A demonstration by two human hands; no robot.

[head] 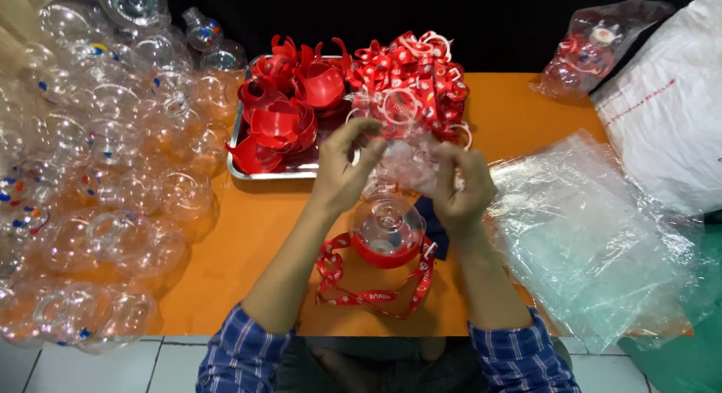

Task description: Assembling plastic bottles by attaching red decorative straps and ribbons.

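Observation:
My left hand [342, 167] and my right hand [462, 186] hold a small clear plastic bag [406, 163] between them above the orange table [248, 242]. Just below the hands stands a clear bottle with a red base [387, 231], and a red patterned strap [372, 291] loops around it on the table. Behind the hands a metal tray [259, 173] holds red plastic handle parts [282, 115] and a heap of red straps with white rings [414, 77].
A large pile of clear plastic bottles [90, 160] fills the left side. A stack of clear plastic bags [587, 235] lies at right. A bagged bottle [583, 54] and a white sack [669, 115] sit at the back right. White floor tiles show below the table edge.

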